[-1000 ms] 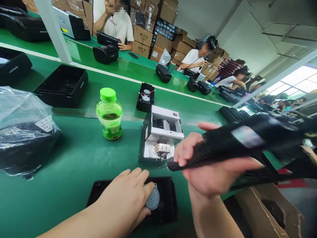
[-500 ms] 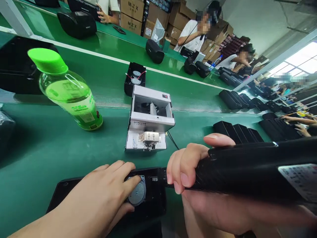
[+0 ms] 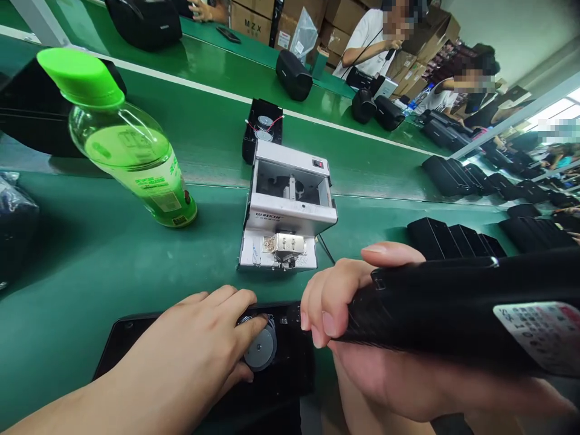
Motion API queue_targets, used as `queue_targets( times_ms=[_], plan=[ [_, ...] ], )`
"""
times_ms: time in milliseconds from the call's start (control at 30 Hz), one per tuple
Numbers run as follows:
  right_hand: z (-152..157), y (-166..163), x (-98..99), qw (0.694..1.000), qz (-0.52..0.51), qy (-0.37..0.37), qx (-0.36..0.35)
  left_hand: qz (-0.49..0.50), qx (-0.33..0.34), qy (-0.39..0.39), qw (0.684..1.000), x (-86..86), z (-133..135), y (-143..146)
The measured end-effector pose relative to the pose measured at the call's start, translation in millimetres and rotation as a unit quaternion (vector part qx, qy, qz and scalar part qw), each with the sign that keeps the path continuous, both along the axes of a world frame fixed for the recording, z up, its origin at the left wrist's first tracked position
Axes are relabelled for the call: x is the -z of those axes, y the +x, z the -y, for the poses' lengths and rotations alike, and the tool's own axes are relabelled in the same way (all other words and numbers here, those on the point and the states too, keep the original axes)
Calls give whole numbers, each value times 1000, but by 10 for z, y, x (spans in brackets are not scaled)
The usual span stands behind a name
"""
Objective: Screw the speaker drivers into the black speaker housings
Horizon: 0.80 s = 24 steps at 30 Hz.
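Observation:
My left hand [image 3: 203, 338] rests over a black speaker housing [image 3: 290, 368], its fingers and thumb curled round a round grey speaker driver [image 3: 260, 349] set in it. In my right hand [image 3: 335, 308] lies a thick black electric screwdriver [image 3: 435, 302] with a white label, held level and pointing left. Its tip is over the housing just right of the driver; the exact contact point is too dark to make out. Behind the housing stands a white screw feeder [image 3: 290, 208] marked WEIXIN.
A green-capped drink bottle [image 3: 131, 151] stands left of the feeder. Behind the feeder is an open black housing [image 3: 263, 130] with red wires. Black speaker boxes [image 3: 453, 238] line the bench at right. Several people work across the green tables; cartons [image 3: 254, 24] are stacked behind.
The view has shifted, so the bench things appear farther right and higher. The screwdriver has moved left relative to the housing, its tip closer to the driver. My left hand keeps its hold.

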State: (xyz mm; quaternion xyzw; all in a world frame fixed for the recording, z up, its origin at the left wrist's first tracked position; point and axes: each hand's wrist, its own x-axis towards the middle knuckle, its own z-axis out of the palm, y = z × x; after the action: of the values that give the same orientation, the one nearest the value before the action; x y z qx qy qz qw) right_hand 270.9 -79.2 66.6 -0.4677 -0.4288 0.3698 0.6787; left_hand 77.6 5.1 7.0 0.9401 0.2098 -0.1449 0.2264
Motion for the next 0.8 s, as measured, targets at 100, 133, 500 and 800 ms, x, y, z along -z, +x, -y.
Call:
queue_targets(
  times_ms=[100, 133, 500, 800],
  plan=[
    [-11, 11, 20, 1000, 14, -2, 12, 3, 1, -3, 1000, -5, 7, -4],
    [-9, 17, 36, 1000, 17, -1, 8, 6, 1, -3, 1000, -3, 10, -1],
    [34, -73, 232, 997, -8, 73, 37, -26, 1, -14, 1000, -83, -7, 18],
    [6, -53, 231, 997, -24, 70, 35, -41, 8, -13, 999, -92, -3, 31]
  ],
)
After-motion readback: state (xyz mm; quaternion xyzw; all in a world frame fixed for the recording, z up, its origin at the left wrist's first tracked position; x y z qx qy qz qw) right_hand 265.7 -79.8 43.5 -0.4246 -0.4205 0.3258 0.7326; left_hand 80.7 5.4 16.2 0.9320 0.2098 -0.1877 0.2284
